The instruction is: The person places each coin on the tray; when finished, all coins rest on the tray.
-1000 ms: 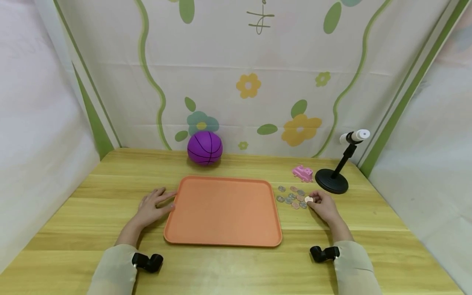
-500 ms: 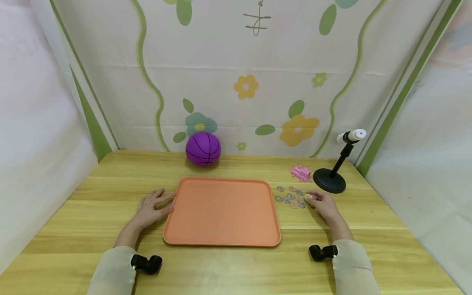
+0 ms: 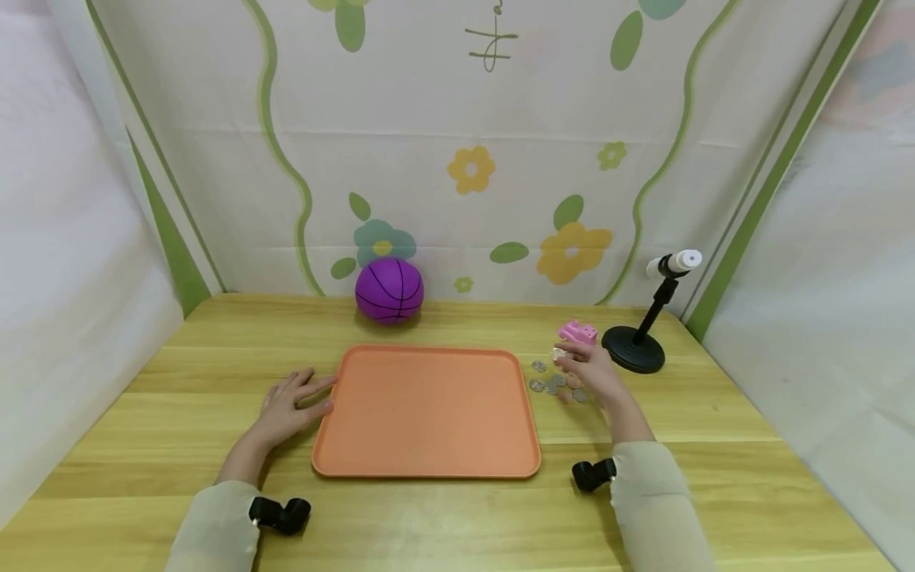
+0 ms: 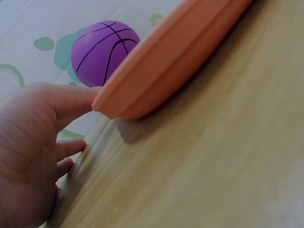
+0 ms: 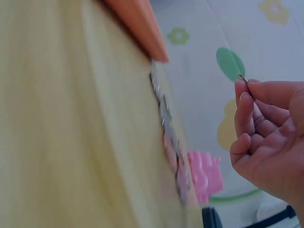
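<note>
My right hand (image 3: 592,370) pinches a coin (image 3: 559,353) between thumb and fingers, above the scattered coins. In the right wrist view the coin (image 5: 246,87) shows edge-on at the fingertips, lifted well off the table. Silver and copper coins (image 3: 557,382) lie to the right of an orange tray (image 3: 429,413), partly covered by my hand in the head view. At the tray's left side my left hand (image 3: 284,407) rests with spread fingers, thumb and fingertip right at the rim. The left wrist view shows those fingers against the tray's outer wall (image 4: 156,66).
A purple ball (image 3: 389,291) with black lines sits behind the tray near the curtain. A pink toy (image 3: 577,332) stands beyond the coins. Beside it is a black stand (image 3: 634,348) carrying a white cylinder (image 3: 675,263). Printed fabric hangs at the back and sides.
My right hand has lifted the coin and carried it left and away from me, over the scattered coins. The left hand stays at the tray. The head view has shifted slightly.
</note>
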